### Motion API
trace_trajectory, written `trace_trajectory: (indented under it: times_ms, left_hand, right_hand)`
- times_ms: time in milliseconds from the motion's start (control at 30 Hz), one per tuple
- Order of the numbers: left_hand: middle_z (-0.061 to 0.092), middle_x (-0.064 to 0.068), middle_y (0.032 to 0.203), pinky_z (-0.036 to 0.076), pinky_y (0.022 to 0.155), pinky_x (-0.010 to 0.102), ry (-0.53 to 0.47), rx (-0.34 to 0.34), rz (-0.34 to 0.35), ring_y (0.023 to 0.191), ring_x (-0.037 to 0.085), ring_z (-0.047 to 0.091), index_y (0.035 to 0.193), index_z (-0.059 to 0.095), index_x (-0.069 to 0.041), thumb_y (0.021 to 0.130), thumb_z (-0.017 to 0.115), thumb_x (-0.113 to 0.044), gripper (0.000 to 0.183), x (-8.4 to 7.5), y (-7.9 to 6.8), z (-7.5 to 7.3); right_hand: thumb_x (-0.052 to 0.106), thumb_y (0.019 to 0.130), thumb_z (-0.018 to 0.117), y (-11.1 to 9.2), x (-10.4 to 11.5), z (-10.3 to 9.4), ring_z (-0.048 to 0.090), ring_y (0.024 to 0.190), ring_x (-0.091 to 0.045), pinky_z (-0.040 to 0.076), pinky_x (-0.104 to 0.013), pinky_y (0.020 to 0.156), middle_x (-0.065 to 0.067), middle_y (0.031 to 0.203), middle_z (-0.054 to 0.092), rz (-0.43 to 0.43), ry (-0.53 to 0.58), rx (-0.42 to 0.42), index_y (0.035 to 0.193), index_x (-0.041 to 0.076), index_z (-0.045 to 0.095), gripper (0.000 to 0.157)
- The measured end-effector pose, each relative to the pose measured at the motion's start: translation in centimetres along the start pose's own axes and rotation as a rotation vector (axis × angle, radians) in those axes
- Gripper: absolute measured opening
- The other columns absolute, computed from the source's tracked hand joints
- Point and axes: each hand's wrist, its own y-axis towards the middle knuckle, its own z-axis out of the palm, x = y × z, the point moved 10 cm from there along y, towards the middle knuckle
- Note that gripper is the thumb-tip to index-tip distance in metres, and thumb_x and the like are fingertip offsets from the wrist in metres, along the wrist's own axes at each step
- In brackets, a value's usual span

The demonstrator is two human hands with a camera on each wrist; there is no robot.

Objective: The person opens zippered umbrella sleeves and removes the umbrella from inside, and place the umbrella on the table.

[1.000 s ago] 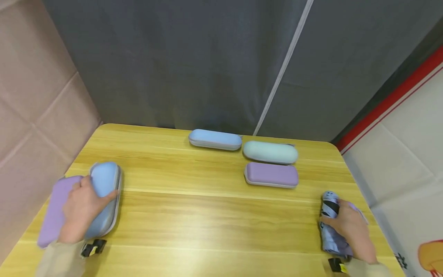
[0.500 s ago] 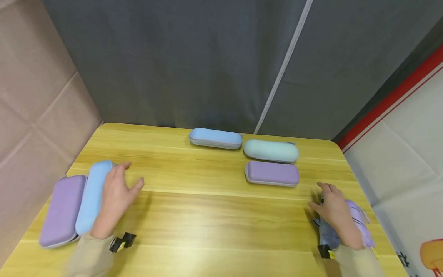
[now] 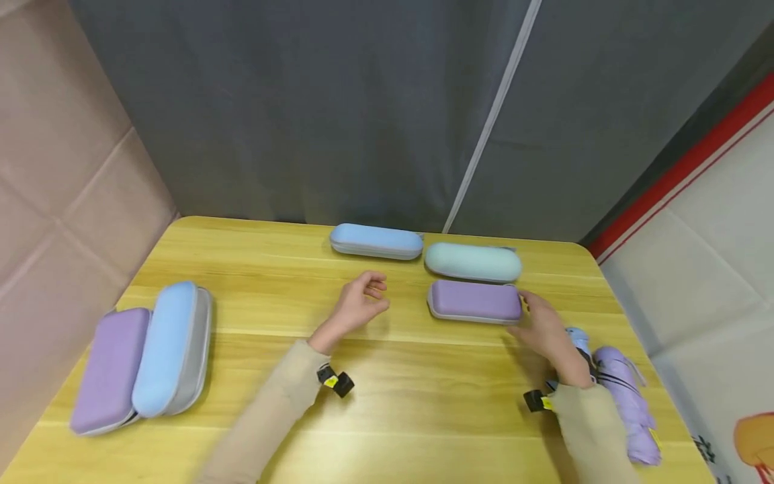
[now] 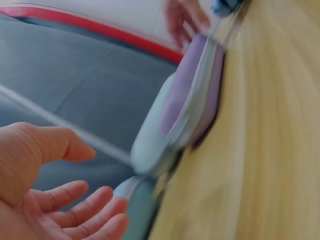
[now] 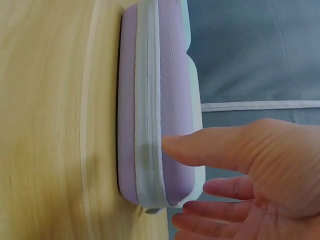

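Note:
A small purple zip case (image 3: pixel 474 300) lies near the back right of the table, its light grey zip side showing in the right wrist view. My right hand (image 3: pixel 544 329) is at its right end, thumb and fingers spread apart; in the right wrist view the thumb tip overlaps the case's side. My left hand (image 3: pixel 353 306) hovers over the table left of this case, holding nothing, its fingers loosely bent. Behind the purple case lies a mint zip case (image 3: pixel 471 262), with a light blue zip case (image 3: pixel 376 242) further left along the back edge.
At the table's left, a larger purple case (image 3: pixel 111 370) lies beside a larger blue case (image 3: pixel 172 349). Near the right edge are a lavender folded umbrella (image 3: pixel 625 403) and a blue patterned rolled bundle (image 3: pixel 578 337), partly hidden by my right arm. A dark grey curtain (image 3: pixel 302 121) hangs behind the table.
My left hand has left the large blue case and moved right toward the middle. My right hand has let go of the blue patterned bundle and moved up and left to the small purple case.

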Motion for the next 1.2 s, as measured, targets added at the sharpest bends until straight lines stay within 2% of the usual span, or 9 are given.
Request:
trace_trajectory:
  times_ms: [100,200,333,433,567,700,933,1067,1200]
  left_hand:
    - [0.059,0.023,0.114,0.053,0.076,0.033,-0.101,0.046,-0.057,0.095,0.033,0.060,0.124,0.051,0.007,0.076,0.065,0.002,0.050,0.6,1.5,2.8]
    - [0.054,0.024,0.122,0.053,0.078,0.034,-0.183,0.077,-0.133,0.102,0.036,0.057,0.129,0.046,0.006,0.077,0.067,0.001,0.056,1.5,2.4,5.3]
    - [0.050,0.023,0.129,0.050,0.086,0.037,-0.237,0.085,-0.216,0.110,0.037,0.053,0.133,0.043,0.004,0.078,0.070,-0.003,0.062,2.7,3.1,7.6]
    - [0.050,0.023,0.128,0.049,0.089,0.038,-0.233,0.083,-0.224,0.109,0.037,0.054,0.133,0.044,0.003,0.076,0.072,-0.003,0.063,3.1,3.5,9.1]
    - [0.053,0.023,0.120,0.052,0.081,0.033,-0.229,0.066,-0.195,0.099,0.033,0.059,0.130,0.045,0.005,0.073,0.071,0.003,0.063,2.6,3.7,10.6]
    - [0.054,0.021,0.116,0.053,0.075,0.029,-0.229,0.052,-0.188,0.093,0.029,0.061,0.130,0.044,0.006,0.071,0.070,0.007,0.065,2.2,3.6,11.1]
    - [0.054,0.021,0.113,0.053,0.072,0.028,-0.223,0.054,-0.192,0.089,0.028,0.061,0.129,0.045,0.005,0.069,0.071,0.007,0.065,2.5,3.7,10.7]
    - [0.054,0.021,0.113,0.053,0.070,0.027,-0.219,0.047,-0.195,0.087,0.026,0.060,0.129,0.046,0.005,0.069,0.072,0.007,0.066,2.9,3.5,9.9]
    - [0.054,0.020,0.114,0.053,0.071,0.028,-0.178,0.045,-0.204,0.089,0.025,0.059,0.130,0.047,0.003,0.069,0.073,0.005,0.067,3.2,3.1,8.3]
  right_hand:
    - [0.006,0.075,0.073,0.6,-0.1,0.2,0.046,0.110,-0.049,0.040,-0.057,0.090,-0.038,0.123,0.045,-0.006,0.020,-0.023,0.131,-0.018,0.035,0.072]
    - [0.007,0.074,0.075,1.0,-0.4,0.4,0.046,0.110,-0.049,0.039,-0.056,0.092,-0.038,0.123,0.045,0.015,0.059,-0.031,0.131,-0.019,0.035,0.074]
    - [0.007,0.076,0.073,1.5,-1.2,1.1,0.045,0.113,-0.049,0.040,-0.056,0.093,-0.038,0.128,0.040,0.103,0.138,0.005,0.135,-0.017,0.030,0.077]
    - [0.007,0.079,0.072,1.6,-2.0,1.5,0.043,0.115,-0.049,0.039,-0.055,0.095,-0.036,0.132,0.036,0.169,0.176,0.037,0.138,-0.015,0.025,0.079]
    - [0.006,0.081,0.069,1.6,-2.7,2.0,0.043,0.117,-0.050,0.039,-0.054,0.096,-0.037,0.134,0.034,0.188,0.210,0.053,0.141,-0.013,0.021,0.079]
    - [0.004,0.081,0.068,1.3,-3.0,2.2,0.046,0.115,-0.050,0.041,-0.053,0.095,-0.038,0.134,0.035,0.179,0.252,0.028,0.141,-0.012,0.021,0.078]
    - [0.003,0.080,0.069,1.3,-2.8,2.1,0.051,0.109,-0.048,0.044,-0.052,0.090,-0.037,0.128,0.042,0.173,0.248,-0.047,0.138,-0.012,0.028,0.073]
    - [0.002,0.078,0.070,1.3,-1.9,2.4,0.053,0.106,-0.048,0.046,-0.051,0.089,-0.037,0.125,0.045,0.161,0.274,-0.068,0.137,-0.013,0.031,0.072]
    - [0.001,0.077,0.070,1.4,-0.8,2.9,0.055,0.104,-0.046,0.047,-0.049,0.088,-0.036,0.124,0.047,0.167,0.307,-0.080,0.137,-0.012,0.032,0.072]
